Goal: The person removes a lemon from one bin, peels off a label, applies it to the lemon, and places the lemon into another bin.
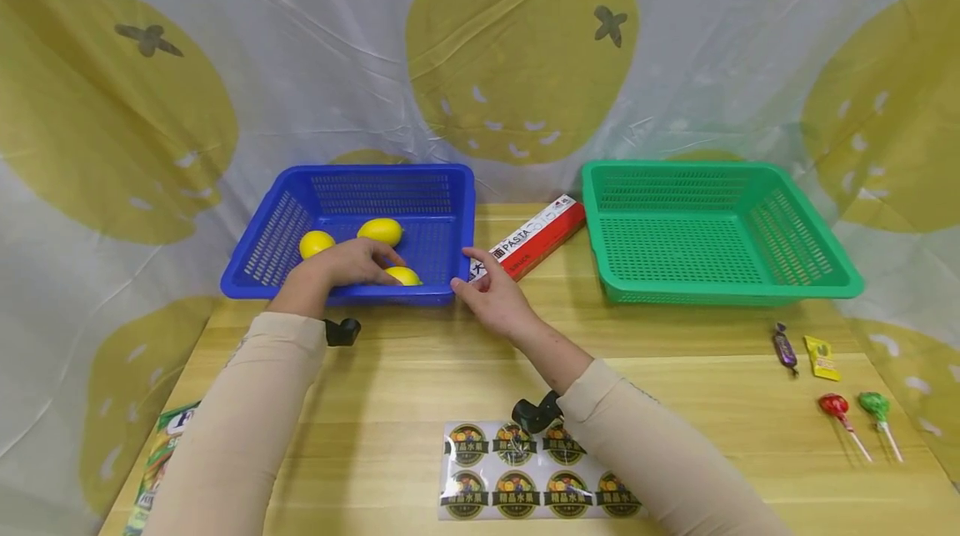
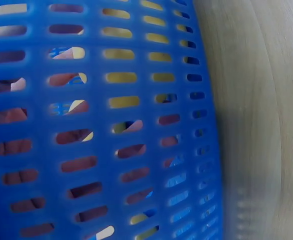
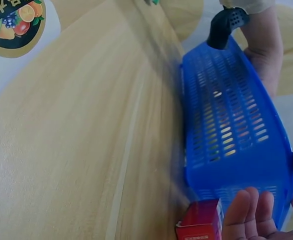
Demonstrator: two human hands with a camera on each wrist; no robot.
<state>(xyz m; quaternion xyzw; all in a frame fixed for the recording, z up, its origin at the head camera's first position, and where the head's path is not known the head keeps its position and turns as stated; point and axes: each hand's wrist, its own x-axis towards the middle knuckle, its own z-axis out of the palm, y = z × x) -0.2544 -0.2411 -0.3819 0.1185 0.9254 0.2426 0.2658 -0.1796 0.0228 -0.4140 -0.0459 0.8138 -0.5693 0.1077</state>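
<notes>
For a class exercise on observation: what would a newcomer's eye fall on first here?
The eye would probably fall first on the three lemons in the blue basket, left of centre, with the left grip on the nearest. Next come the green basket on the right and the red box lying between the two baskets.

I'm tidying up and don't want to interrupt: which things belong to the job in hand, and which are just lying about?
In use, it seems: blue basket, right hand on its rim; three lemons inside, left hand at the nearest.

Apparently lying about: green basket, pasta box, sticker sheet, two wrapped candies, two lollipops, colourful packet.
</notes>
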